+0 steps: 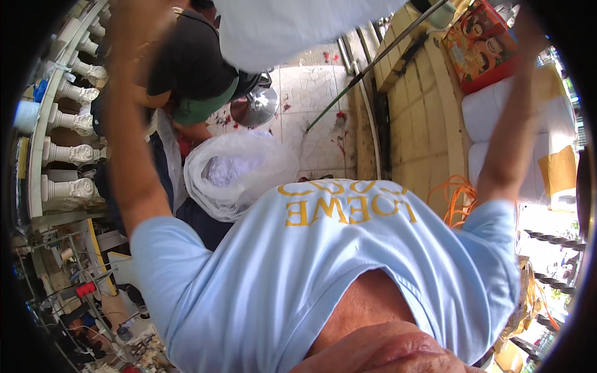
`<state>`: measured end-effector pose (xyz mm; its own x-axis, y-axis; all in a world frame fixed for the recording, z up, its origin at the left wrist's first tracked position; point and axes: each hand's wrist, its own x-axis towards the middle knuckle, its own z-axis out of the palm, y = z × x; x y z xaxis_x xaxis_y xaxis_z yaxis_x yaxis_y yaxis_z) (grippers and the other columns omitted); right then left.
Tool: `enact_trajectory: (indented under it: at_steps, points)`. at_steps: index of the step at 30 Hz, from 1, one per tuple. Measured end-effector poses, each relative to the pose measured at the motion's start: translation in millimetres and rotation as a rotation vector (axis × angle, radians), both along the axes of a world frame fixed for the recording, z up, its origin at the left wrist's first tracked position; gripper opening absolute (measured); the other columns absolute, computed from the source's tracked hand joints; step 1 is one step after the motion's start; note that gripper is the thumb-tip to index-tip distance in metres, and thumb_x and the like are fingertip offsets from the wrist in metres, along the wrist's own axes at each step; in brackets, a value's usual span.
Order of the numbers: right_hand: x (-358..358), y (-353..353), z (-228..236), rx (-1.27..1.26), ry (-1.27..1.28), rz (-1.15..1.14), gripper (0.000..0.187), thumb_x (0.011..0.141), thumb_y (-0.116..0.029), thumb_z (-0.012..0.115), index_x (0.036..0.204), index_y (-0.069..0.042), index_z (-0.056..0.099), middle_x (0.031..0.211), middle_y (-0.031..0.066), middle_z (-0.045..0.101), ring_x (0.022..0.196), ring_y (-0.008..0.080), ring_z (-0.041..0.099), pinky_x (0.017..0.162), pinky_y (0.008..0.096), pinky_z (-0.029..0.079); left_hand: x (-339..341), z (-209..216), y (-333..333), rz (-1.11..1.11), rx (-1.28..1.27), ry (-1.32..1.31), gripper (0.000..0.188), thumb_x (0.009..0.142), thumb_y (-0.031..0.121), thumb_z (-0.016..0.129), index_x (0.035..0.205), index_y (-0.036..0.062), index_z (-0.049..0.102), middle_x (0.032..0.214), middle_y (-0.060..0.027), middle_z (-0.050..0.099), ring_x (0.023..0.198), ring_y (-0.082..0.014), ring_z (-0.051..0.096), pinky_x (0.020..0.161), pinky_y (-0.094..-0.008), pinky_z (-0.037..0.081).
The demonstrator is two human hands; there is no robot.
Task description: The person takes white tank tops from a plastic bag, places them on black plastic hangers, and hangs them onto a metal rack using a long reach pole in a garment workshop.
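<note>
Both of my arms are raised, the left arm (129, 143) at the left and the right arm (510, 137) at the right. They run out past the upper rim, so my hands are out of sight, and the left forearm is blurred. Between them at the top hangs a smooth white bulging bundle (298, 31). Whether my hands touch it cannot be seen. Below it, a clear plastic bag (211, 193) stands with its mouth spread, holding white-lavender cloth (233, 166).
Beside my left arm a person in a dark top (193, 59) bends close. A round metal base (255, 107) and a green pole (333, 102) stand on the tiles. At right are a red box (479, 46), white wrapped rolls (491, 112) and orange cord (457, 196); white balusters (74, 152) line the left.
</note>
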<state>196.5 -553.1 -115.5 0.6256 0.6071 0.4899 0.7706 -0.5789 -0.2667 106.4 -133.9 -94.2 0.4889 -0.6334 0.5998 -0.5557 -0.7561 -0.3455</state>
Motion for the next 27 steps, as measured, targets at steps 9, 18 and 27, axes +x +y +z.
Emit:
enact_trajectory:
  at_steps: [9, 18, 27]
  points:
    - [-84, -21, -15, 0.426, 0.654, 0.289, 0.019, 0.078, 0.001, 0.065, 0.097, 0.002, 0.068, 0.096, 0.0088, 0.069, 0.095, 0.0162, 0.063, 0.086, 0.0276, 0.048, -65, 18, 26, 0.169, -0.131, 0.644, 0.028, 0.091, 0.001, 0.051, 0.117, -0.0021, 0.061, 0.12, -0.0184, 0.061, 0.113, -0.0333, 0.057, 0.099, -0.0366, 0.04]
    - [-4, 21, -52, 0.382, 0.873, 0.585, 0.023, 0.07, 0.005, 0.07, 0.093, 0.004, 0.067, 0.098, 0.0126, 0.067, 0.086, 0.0167, 0.064, 0.074, 0.0274, 0.049, -27, -4, 18, 0.411, -0.263, 0.088, 0.042, 0.08, -0.011, 0.044, 0.117, -0.0002, 0.06, 0.114, -0.0133, 0.061, 0.103, -0.0292, 0.061, 0.082, -0.0368, 0.05]
    - [75, 139, -30, 0.744, 1.109, 0.628, 0.068, 0.082, -0.001, 0.063, 0.142, 0.006, 0.031, 0.09, 0.0131, 0.068, 0.072, 0.0116, 0.063, 0.065, 0.0215, 0.048, 76, -115, -40, -0.206, -0.615, 0.607, 0.051, 0.071, 0.003, 0.071, 0.12, 0.0005, 0.056, 0.126, -0.0172, 0.055, 0.114, -0.0351, 0.054, 0.099, -0.0405, 0.04]
